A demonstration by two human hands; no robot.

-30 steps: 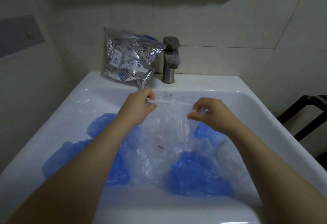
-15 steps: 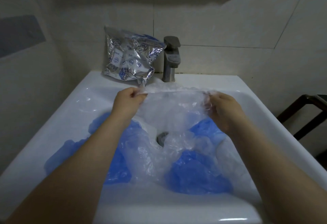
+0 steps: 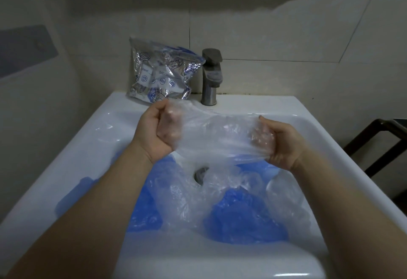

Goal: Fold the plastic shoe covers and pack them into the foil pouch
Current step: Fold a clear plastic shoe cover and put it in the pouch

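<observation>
A clear plastic shoe cover (image 3: 217, 134) is stretched above the sink between both hands. My left hand (image 3: 157, 132) grips its left end with curled fingers, palm turned up. My right hand (image 3: 278, 141) grips its right end, fingers inside the film. Below them several blue shoe covers (image 3: 244, 219) and more clear ones (image 3: 185, 197) lie crumpled in the basin. The silver foil pouch (image 3: 161, 75) leans against the wall at the back left of the sink, with blue plastic showing at its top.
The white sink (image 3: 259, 104) fills the lower view, its drain (image 3: 199, 173) partly seen under the film. A grey metal tap (image 3: 211, 76) stands right of the pouch. Tiled walls close in behind and left. A dark frame (image 3: 374, 144) stands at right.
Both hands have moved apart and turned palm up, pulling the clear cover wider and lifting it off the pile. The drain has come into view beneath it.
</observation>
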